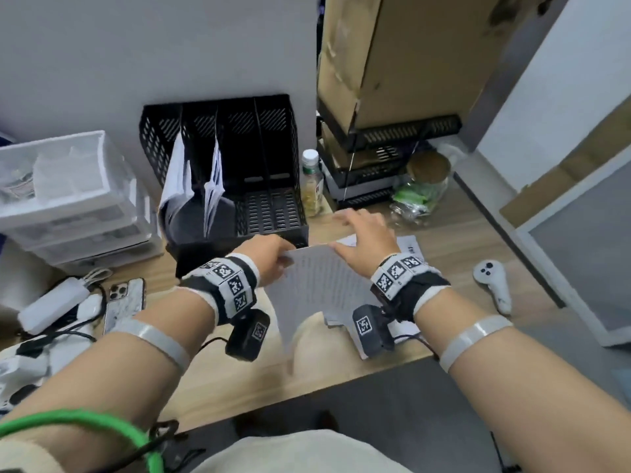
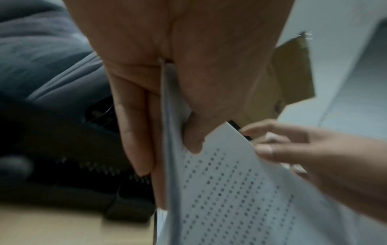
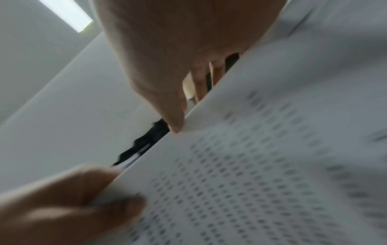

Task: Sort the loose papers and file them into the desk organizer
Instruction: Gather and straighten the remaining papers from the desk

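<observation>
So the person's left hand (image 1: 269,256) has a white printed sheet of paper (image 1: 317,288) pinched by its top left corner, thumb on the printed face and fingers behind it, which the left wrist view shows pretty clearly. The sheet is lifted off the light wooden desk (image 1: 239,370) and tilted up toward them, just in front of the black mesh desk organizer (image 1: 273,213). The right hand (image 1: 363,240) is spread wide with fingers straight, not gripping anything; its thumb touches the top edge of the held sheet near the right corner, while the fingers reach out past it over the desk. Under the right wrist there's a small pile of loose white papers (image 1: 411,249) lying flat on the desk. The organizer stands against the wall, and its two left slots already have white sheets (image 1: 213,189) slumped in them. The two right slots look bare. To its right there's a clear plastic bottle with a white cap (image 1: 311,186), to its left a translucent plastic drawer unit (image 1: 68,199), and a white handheld controller (image 1: 493,281) lies off to the right on the desk.
</observation>
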Demonstrator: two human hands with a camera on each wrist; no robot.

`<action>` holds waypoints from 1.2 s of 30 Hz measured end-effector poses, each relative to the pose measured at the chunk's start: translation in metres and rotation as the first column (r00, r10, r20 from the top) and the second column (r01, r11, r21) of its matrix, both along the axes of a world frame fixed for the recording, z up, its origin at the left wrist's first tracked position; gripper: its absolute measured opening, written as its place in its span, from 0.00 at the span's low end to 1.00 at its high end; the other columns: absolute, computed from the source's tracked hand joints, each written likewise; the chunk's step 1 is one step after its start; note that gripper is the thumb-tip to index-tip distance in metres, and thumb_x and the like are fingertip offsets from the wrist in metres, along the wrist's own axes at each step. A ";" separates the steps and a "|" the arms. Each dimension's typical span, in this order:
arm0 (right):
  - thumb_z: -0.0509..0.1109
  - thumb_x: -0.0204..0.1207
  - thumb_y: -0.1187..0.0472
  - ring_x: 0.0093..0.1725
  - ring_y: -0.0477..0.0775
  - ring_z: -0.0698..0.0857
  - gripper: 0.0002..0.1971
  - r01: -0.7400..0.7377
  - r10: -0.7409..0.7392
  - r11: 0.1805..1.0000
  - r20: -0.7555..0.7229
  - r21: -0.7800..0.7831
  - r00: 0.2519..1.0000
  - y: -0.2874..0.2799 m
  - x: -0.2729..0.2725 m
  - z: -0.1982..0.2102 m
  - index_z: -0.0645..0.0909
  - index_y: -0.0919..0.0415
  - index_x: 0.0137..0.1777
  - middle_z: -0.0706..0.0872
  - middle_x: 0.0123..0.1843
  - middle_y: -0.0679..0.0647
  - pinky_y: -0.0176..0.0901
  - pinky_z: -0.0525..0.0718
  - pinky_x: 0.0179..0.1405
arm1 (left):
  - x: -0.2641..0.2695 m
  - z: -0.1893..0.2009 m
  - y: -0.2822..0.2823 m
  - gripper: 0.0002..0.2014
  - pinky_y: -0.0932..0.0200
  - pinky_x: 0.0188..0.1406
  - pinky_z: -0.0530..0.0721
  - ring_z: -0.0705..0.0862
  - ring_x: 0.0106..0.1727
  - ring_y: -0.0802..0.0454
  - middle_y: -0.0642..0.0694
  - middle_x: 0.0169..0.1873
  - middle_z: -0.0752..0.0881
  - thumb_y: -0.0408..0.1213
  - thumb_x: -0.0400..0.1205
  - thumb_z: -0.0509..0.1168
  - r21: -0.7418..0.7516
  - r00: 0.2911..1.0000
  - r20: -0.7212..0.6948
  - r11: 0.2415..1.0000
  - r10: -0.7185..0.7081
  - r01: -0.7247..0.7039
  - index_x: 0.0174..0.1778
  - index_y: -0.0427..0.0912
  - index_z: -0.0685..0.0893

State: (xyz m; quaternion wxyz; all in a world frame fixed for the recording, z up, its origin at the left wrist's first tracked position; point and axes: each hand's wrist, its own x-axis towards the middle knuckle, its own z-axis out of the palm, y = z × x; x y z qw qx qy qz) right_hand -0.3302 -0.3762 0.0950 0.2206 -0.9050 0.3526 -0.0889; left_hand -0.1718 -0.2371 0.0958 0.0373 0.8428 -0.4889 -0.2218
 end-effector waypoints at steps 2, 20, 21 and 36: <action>0.75 0.68 0.41 0.74 0.61 0.70 0.39 0.292 -0.292 0.956 -0.025 -0.019 0.956 -0.017 -0.031 -0.014 0.63 0.43 0.78 0.72 0.74 0.54 0.63 0.72 0.71 | 0.003 -0.015 0.002 0.13 0.51 0.54 0.87 0.89 0.54 0.42 0.45 0.50 0.92 0.38 0.83 0.64 -0.071 0.988 -0.103 0.989 0.119 -0.127 0.58 0.57 0.89; 0.58 0.81 0.66 0.78 0.58 0.73 0.27 0.395 -0.265 0.734 -0.302 0.553 0.916 -0.048 -0.116 -0.122 0.68 0.56 0.80 0.72 0.80 0.52 0.44 0.69 0.76 | -0.061 -0.119 -0.015 0.17 0.51 0.45 0.89 0.90 0.46 0.45 0.38 0.56 0.91 0.28 0.81 0.70 0.186 0.406 -0.817 0.853 0.410 -0.488 0.67 0.38 0.82; 0.58 0.81 0.66 0.79 0.58 0.71 0.27 0.414 -0.265 0.753 -0.340 0.511 0.902 -0.055 -0.117 -0.126 0.66 0.56 0.81 0.70 0.82 0.52 0.43 0.68 0.76 | -0.064 -0.127 -0.020 0.16 0.50 0.46 0.88 0.88 0.45 0.46 0.36 0.59 0.89 0.29 0.81 0.70 0.164 0.473 -0.781 0.865 0.408 -0.474 0.65 0.37 0.84; 0.72 0.68 0.56 0.60 0.65 0.83 0.45 0.550 -0.328 0.748 -0.514 0.370 0.793 -0.089 -0.093 -0.145 0.50 0.55 0.81 0.78 0.71 0.62 0.53 0.84 0.59 | -0.071 -0.168 -0.046 0.23 0.47 0.65 0.85 0.85 0.64 0.40 0.42 0.65 0.86 0.28 0.78 0.66 0.167 0.678 -0.626 0.916 0.385 -0.366 0.70 0.43 0.83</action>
